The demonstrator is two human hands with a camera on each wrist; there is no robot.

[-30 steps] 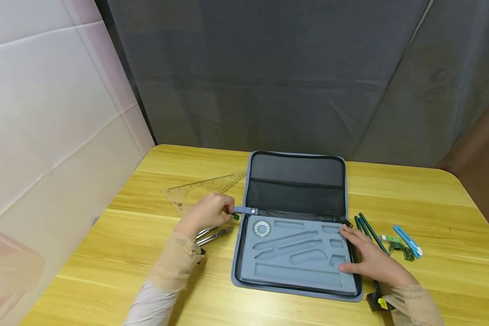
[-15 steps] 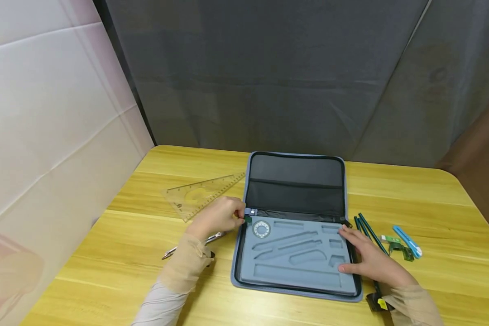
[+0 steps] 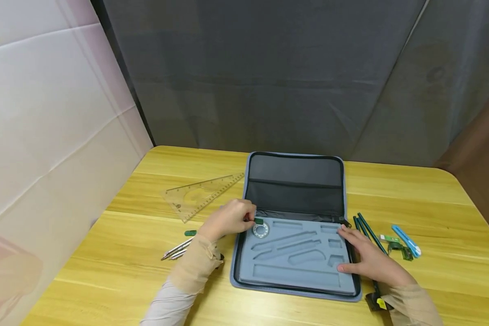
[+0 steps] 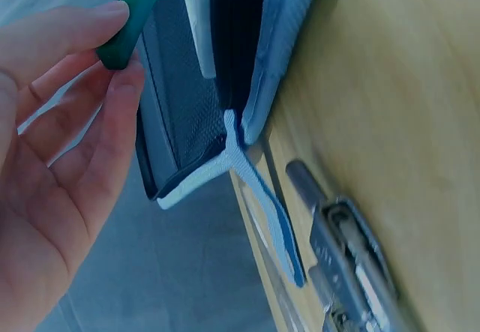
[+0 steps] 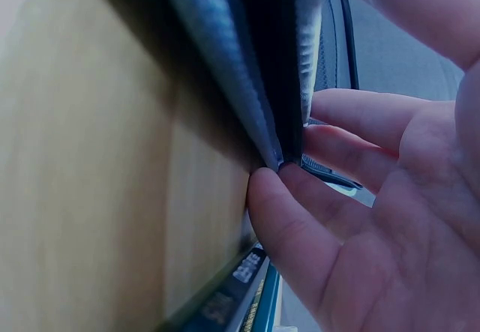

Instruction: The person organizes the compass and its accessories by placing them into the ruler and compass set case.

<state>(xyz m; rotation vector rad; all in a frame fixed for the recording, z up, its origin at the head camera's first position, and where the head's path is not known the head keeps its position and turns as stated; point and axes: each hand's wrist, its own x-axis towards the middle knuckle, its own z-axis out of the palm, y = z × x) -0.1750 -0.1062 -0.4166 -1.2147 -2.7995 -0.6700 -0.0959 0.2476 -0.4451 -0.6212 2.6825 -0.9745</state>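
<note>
My left hand [image 3: 229,219] pinches a small dark green block [image 4: 127,25] between thumb and fingertips. It holds the block over the upper left corner of the grey foam insert [image 3: 285,259], by a round white dial [image 3: 261,229]. The foam has several shaped recesses and lies in the lower half of an unfolded blue zip case [image 3: 236,286]. My right hand [image 3: 368,258] rests on the case's right edge, with the thumb and a fingertip on the foam. In the right wrist view its fingers [image 5: 296,223] touch the case's side, loosely extended.
Left of the case lie a clear set square [image 3: 179,199], metal compasses [image 3: 177,250] and another green piece [image 3: 190,233]. To the right are dark green pencils [image 3: 371,232], a blue utility knife [image 3: 407,241], a green-and-white eraser [image 3: 390,238] and a black box [image 3: 375,302].
My left hand has moved right with the green block, from beside the case to above the foam's upper left corner. The compasses and other green piece are uncovered. My right hand stays put.
</note>
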